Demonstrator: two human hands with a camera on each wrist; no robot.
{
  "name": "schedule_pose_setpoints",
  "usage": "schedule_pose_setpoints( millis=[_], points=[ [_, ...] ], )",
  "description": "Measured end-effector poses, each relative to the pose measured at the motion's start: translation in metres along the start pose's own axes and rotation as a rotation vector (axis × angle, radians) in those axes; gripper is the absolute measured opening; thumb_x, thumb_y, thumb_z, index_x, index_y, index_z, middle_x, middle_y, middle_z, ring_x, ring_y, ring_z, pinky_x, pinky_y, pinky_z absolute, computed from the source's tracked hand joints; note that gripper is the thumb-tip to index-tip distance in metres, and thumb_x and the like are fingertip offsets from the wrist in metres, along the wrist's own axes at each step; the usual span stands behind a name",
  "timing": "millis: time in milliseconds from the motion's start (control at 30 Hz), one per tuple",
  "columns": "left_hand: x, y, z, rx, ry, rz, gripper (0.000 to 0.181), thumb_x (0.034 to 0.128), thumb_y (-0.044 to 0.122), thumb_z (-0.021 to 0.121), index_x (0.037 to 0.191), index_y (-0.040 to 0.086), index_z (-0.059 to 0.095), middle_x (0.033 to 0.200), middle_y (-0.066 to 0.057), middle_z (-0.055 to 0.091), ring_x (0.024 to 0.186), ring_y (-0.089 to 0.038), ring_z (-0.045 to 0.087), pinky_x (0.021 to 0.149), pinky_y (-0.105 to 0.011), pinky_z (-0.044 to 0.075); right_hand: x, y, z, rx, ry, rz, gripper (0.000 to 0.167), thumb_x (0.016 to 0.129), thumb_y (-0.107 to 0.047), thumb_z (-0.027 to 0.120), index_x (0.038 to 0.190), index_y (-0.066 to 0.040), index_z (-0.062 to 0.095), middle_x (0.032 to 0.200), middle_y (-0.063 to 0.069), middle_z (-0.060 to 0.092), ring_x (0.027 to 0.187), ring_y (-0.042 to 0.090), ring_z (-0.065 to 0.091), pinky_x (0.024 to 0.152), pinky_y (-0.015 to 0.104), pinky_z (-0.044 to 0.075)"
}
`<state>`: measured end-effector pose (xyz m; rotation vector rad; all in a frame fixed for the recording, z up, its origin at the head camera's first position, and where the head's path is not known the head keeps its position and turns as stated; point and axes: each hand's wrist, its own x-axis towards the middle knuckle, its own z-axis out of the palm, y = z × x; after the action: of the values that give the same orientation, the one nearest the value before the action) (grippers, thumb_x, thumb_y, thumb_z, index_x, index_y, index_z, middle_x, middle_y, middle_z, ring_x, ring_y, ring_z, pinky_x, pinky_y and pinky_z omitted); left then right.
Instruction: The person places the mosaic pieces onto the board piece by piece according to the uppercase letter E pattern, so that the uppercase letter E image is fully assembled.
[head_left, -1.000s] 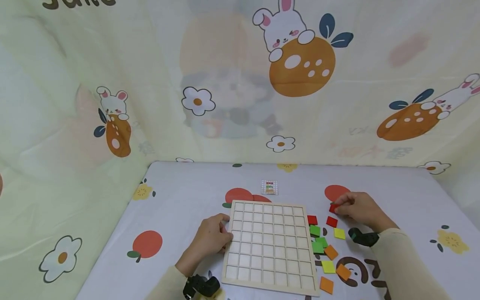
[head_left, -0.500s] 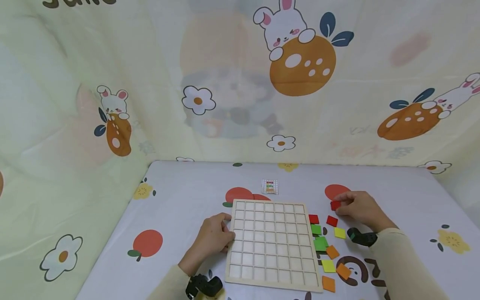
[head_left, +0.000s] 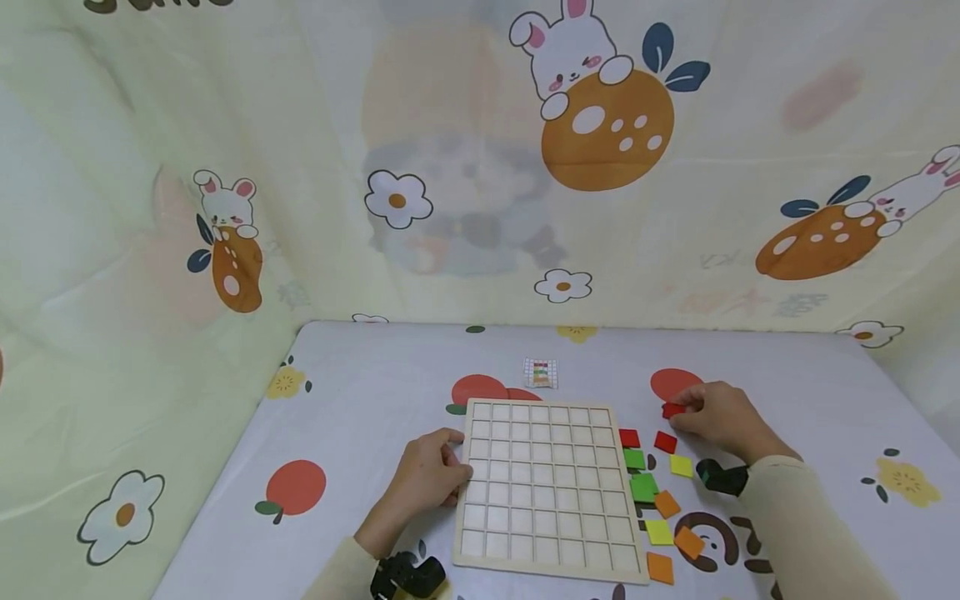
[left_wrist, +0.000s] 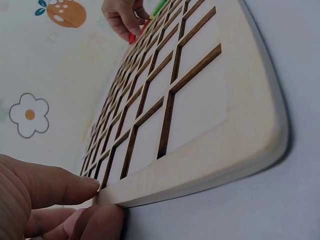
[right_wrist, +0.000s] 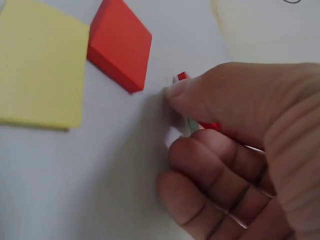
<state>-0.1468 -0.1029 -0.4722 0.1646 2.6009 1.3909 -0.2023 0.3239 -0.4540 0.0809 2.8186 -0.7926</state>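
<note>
The left hand (head_left: 424,473) grips the left edge of a wooden grid board (head_left: 459,533), which lies flat; in the left wrist view its thumb (left_wrist: 65,187) lies against the board's rim (left_wrist: 200,160) with curled fingers beside it. At the upper right, the right hand (head_left: 726,419) pinches a red tile (head_left: 672,410) between thumb and fingertips. The right wrist view shows that hand (right_wrist: 240,135) largely covering the held tile (right_wrist: 210,125). Another red tile (head_left: 665,442) and a yellow tile (head_left: 681,466) lie just below it.
Along the board's right side lie a red tile (head_left: 628,438), green tiles (head_left: 642,487), a yellow tile (head_left: 659,532) and several orange tiles (head_left: 660,568). A small patterned card (head_left: 541,373) lies behind the board. Printed curtains (head_left: 465,292) stand behind the table.
The board has shifted slightly to the right with the left hand at its edge, and the green tiles beside it sit closer together. The red tile has turned a little in the right hand's fingers.
</note>
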Motion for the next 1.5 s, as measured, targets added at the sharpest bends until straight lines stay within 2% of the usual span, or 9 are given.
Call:
schedule_pose_setpoints(
  millis=[200,333,467,600,833,1067,1333,1500],
  points=[
    [-0.001,-0.002,0.000,-0.018,-0.006,-0.010,0.046,0.0895,0.004,0.076,0.132,-0.007,0.061,0.073,-0.003,0.059,0.050,-0.012,0.058,0.048,-0.026,0.055,-0.006,-0.011,0.011,0.037,0.055,-0.048,0.048,0.089,-0.024,0.081,0.124,0.006,0.069,0.092,0.009,0.065,0.096,0.032,0.054,0.069,0.033,0.053],
    [-0.001,-0.002,-0.001,-0.037,-0.013,-0.012,0.046,0.0898,0.004,0.076,0.132,-0.007,0.061,0.075,-0.004,0.060,0.051,-0.012,0.059,0.049,-0.026,0.056,-0.009,-0.024,0.016,0.053,0.074,-0.091,0.046,0.088,-0.023,0.081,0.122,0.005,0.071,0.090,0.007,0.066,0.094,0.029,0.056,0.070,0.032,0.054],
    [0.000,-0.004,-0.001,-0.050,-0.015,-0.002,0.047,0.0895,0.003,0.076,0.133,-0.006,0.061,0.077,-0.004,0.060,0.052,-0.011,0.059,0.048,-0.025,0.056,-0.010,-0.036,0.022,0.077,0.063,-0.132,0.043,0.089,-0.022,0.082,0.121,0.004,0.072,0.088,0.005,0.067,0.089,0.026,0.057,0.066,0.031,0.055],
    [0.000,-0.005,-0.001,-0.060,-0.016,-0.001,0.047,0.0889,0.003,0.076,0.132,-0.006,0.062,0.077,-0.004,0.060,0.053,-0.011,0.060,0.048,-0.025,0.056,-0.012,-0.049,0.030,0.107,0.042,-0.141,0.039,0.090,-0.024,0.082,0.118,0.001,0.073,0.089,0.004,0.066,0.085,0.023,0.057,0.060,0.031,0.054],
    [0.000,-0.006,-0.002,-0.085,-0.023,-0.004,0.049,0.0867,0.002,0.078,0.132,-0.007,0.062,0.078,-0.006,0.060,0.053,-0.012,0.061,0.049,-0.029,0.058,-0.014,-0.067,0.043,0.132,0.034,-0.159,0.032,0.087,-0.021,0.083,0.112,-0.003,0.076,0.088,0.002,0.066,0.086,0.022,0.057,0.064,0.031,0.053],
    [0.000,-0.009,-0.002,-0.121,-0.030,-0.009,0.050,0.0861,0.002,0.078,0.132,-0.006,0.062,0.078,-0.006,0.061,0.053,-0.012,0.061,0.051,-0.031,0.059,-0.013,-0.079,0.053,0.157,0.010,-0.206,0.028,0.087,-0.018,0.081,0.110,-0.002,0.075,0.088,0.002,0.068,0.084,0.020,0.059,0.065,0.031,0.053],
    [0.001,-0.010,-0.003,-0.131,-0.036,-0.013,0.050,0.0872,0.004,0.080,0.133,-0.006,0.062,0.077,-0.005,0.061,0.052,-0.012,0.060,0.051,-0.027,0.058,-0.010,-0.094,0.063,0.135,-0.030,-0.163,0.030,0.087,-0.020,0.084,0.111,-0.004,0.076,0.089,0.002,0.066,0.087,0.021,0.057,0.070,0.030,0.053],
    [0.001,-0.010,-0.003,-0.131,-0.030,-0.027,0.050,0.0872,0.004,0.081,0.133,-0.005,0.063,0.076,-0.004,0.062,0.052,-0.011,0.060,0.051,-0.025,0.057,-0.009,-0.102,0.068,0.139,-0.048,-0.162,0.029,0.086,-0.019,0.085,0.110,-0.006,0.077,0.085,0.001,0.064,0.084,0.020,0.056,0.069,0.029,0.051]
  ],
)
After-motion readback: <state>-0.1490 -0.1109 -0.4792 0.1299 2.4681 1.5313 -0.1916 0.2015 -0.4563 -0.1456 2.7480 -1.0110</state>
